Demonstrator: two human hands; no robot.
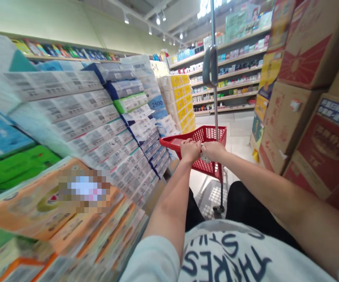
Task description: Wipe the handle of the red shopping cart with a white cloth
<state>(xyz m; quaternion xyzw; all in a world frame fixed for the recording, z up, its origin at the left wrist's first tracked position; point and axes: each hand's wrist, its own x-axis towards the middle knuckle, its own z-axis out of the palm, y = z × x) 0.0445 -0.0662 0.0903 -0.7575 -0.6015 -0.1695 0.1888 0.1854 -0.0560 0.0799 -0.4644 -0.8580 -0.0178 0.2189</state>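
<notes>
Both of my hands are close together over the near end of a red shopping cart (209, 168) with a perforated basket. My left hand (190, 150) is closed, its fingers curled at the cart's handle area. My right hand (213, 151) is closed beside it, nearly touching. A small pale object (205, 156) shows between and just below the hands; what it is cannot be made out. A tall metal pole (215, 105) with a grey oval fitting (210, 66) rises by the cart.
Stacked paper packs (81, 105) line the left, with orange packs (37, 196) nearest. Yellow and white packs (179, 102) stand ahead on the left. Cardboard cartons (287, 117) rise on the right. Stocked shelves (231, 74) cross the back beyond a pale floor (238, 133).
</notes>
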